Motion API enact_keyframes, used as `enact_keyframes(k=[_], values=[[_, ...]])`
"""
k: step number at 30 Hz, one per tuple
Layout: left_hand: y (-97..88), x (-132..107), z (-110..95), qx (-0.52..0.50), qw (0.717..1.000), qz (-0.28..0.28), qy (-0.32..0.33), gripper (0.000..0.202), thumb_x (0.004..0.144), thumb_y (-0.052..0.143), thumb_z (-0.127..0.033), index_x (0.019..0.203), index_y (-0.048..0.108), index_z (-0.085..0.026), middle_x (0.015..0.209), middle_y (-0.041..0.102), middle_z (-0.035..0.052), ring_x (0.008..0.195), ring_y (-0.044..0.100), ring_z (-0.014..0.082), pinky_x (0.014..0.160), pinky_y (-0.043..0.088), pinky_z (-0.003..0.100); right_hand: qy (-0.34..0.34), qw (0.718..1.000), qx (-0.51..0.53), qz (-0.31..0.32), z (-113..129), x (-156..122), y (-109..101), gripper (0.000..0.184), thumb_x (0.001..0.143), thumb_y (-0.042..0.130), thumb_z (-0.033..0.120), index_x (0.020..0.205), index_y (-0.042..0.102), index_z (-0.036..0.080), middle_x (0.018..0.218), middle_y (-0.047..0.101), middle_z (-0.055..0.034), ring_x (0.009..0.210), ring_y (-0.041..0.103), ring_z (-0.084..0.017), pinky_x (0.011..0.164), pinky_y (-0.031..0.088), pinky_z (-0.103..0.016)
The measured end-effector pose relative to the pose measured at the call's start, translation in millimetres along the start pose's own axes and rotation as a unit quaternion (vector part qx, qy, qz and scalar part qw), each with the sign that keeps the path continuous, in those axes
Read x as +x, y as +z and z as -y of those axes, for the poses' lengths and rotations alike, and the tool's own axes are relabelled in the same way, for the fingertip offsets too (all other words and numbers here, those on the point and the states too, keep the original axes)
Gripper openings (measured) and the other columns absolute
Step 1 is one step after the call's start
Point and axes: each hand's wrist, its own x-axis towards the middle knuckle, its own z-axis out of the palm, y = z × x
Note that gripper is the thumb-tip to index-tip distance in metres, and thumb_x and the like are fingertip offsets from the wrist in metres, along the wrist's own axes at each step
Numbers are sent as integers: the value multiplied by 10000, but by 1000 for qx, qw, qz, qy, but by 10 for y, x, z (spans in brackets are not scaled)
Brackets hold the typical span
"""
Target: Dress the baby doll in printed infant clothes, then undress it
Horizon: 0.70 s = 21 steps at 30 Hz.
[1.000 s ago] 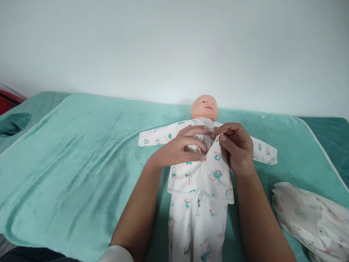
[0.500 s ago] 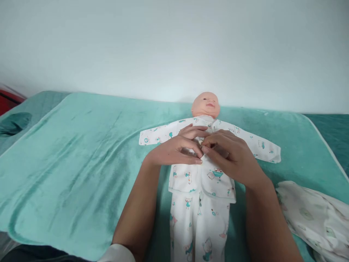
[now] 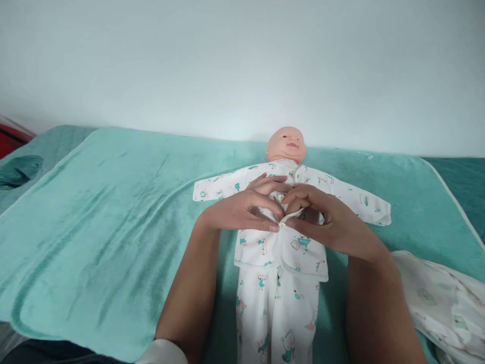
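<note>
A baby doll [image 3: 287,143] lies on its back, dressed in a white printed baby shirt [image 3: 299,260] and matching trousers [image 3: 295,318]. My left hand [image 3: 248,207] is over the chest, thumb and index finger pinching the shirt's front edge beside a small pale button [image 3: 282,225]. From the other side, my right hand [image 3: 328,217] grips the opposite front edge, lifting it slightly at that button. Another button [image 3: 281,197] shows just above, between the hands. Whether the lower button sits through its hole cannot be made out. Both sleeves lie spread outward.
A turquoise plush blanket [image 3: 113,217] covers the surface under the doll. Crumpled white printed cloth [image 3: 443,298] lies at the right, close to my right forearm. Behind the doll rises a pale wall [image 3: 242,65]. Something red [image 3: 13,141] shows at the far left edge.
My right hand has shifted slightly right and opened its pinch wider, lifting the shirt edge. The lower button has come into view between my fingers. My left hand has barely moved.
</note>
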Motion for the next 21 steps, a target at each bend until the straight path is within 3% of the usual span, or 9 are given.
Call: enact_keyframes(k=[6,9,12,14,17,19,21], values=[[14,10,30,-12,1000,-17,0,124,825,751,-411,808,770,-290,1439,572,-6,1528,283,286,1292,167,498,-12,1000,20,-5,-43,19,24,131,907,656,266,1038,666,261,1130,662,-44,754,580,-124,518,402,-230],[33,26,18,-10,1000,-28,-5,126,831,744,-390,782,756,-274,1450,562,-2,1520,297,282,1278,222,487,-33,999,26,-2,-46,31,31,100,921,639,265,1017,668,267,1108,675,-52,990,620,-194,532,411,-226],[42,39,12,-12,999,-32,-8,149,833,741,-381,754,730,-255,1475,540,-1,1519,294,281,1270,238,481,-50,998,40,2,-63,36,36,91,931,635,267,1015,666,281,974,696,-52,1220,548,-248,568,431,-228],[39,33,24,-30,999,-33,-2,183,831,742,-407,747,713,-247,1455,560,9,1523,288,282,1267,233,485,-54,997,63,-3,-96,31,43,94,927,650,265,1018,665,283,900,686,-39,1142,589,-234,592,446,-240],[27,-4,70,-116,991,-67,13,283,855,702,-465,713,654,-225,1382,628,44,1478,381,294,1232,287,505,-65,989,123,-44,-180,18,43,90,920,667,268,1009,672,276,827,648,-7,771,614,-160,577,445,-260],[20,-40,110,-188,974,-130,13,341,870,676,-481,686,585,-209,1351,655,63,1391,497,306,1173,364,522,-89,976,173,-101,-246,10,12,60,890,696,270,948,681,265,764,624,13,625,545,-132,601,467,-288],[13,-67,158,-238,945,-223,-19,356,875,661,-482,698,529,-203,1344,661,71,1279,595,306,1079,453,520,-124,939,233,-219,-312,10,-60,34,856,709,256,870,678,260,654,566,36,562,484,-128,681,504,-330]])
